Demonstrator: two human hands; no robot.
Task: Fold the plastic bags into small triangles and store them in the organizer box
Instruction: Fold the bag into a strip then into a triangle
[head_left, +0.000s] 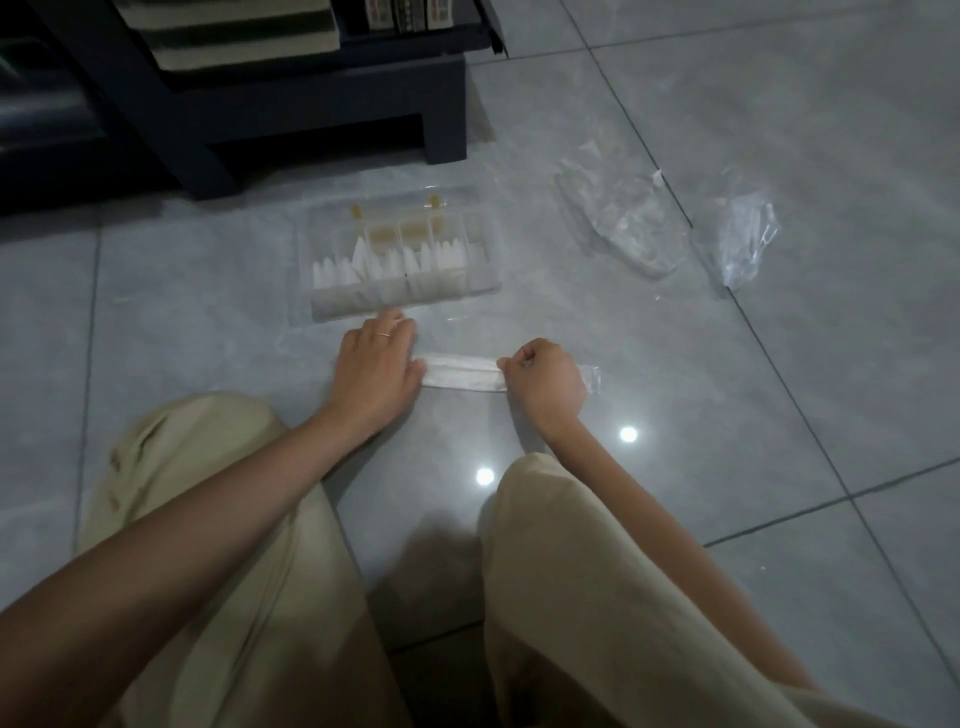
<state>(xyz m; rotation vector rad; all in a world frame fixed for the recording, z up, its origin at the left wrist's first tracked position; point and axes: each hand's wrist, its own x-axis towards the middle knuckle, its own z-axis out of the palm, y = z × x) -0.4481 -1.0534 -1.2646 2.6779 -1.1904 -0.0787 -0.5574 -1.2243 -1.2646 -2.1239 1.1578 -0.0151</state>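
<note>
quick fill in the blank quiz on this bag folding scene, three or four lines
The left hand presses one end of the folded bag strip flat while the right hand pinches it.
The ring sits on the ____ hand.
The organizer box already holds white folded ____.
Two loose plastic bags lie to the box's ____.
Missing words: left; triangles; right

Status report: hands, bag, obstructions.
Left hand flat on bag strip, right hand pinching it. Strip folded long, no triangle yet. Organizer box just ahead; loose bags off right, nothing blocking.
</note>
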